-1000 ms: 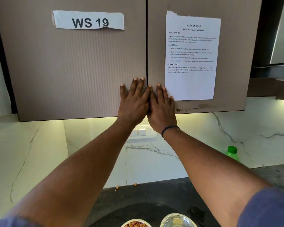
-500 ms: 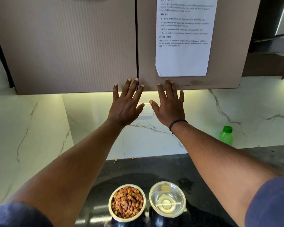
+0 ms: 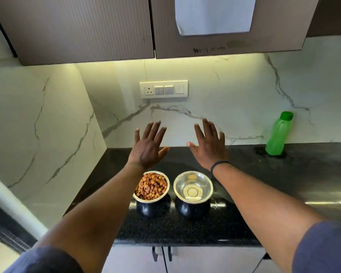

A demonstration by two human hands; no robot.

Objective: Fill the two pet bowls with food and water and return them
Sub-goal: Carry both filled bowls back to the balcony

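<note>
Two steel bowls in black stands sit side by side on the black counter [image 3: 283, 180]. The left bowl [image 3: 152, 187] is heaped with brown kibble. The right bowl [image 3: 193, 189] holds clear water. My left hand [image 3: 148, 146] hovers above and behind the food bowl, fingers spread, holding nothing. My right hand [image 3: 209, 145], with a dark band at the wrist, hovers behind the water bowl, also spread and empty. Both palms face away from me.
A green plastic bottle [image 3: 279, 133] stands at the back right against the marble wall. A switch panel [image 3: 163, 89] is on the backsplash. Brown wall cabinets [image 3: 83, 28] hang overhead with a paper sheet [image 3: 215, 14]. Cabinet doors [image 3: 161, 255] sit below the counter edge.
Both hands came off the cabinet doors, dropped down and drew apart. The view tilted down, bringing the two bowls fully into sight.
</note>
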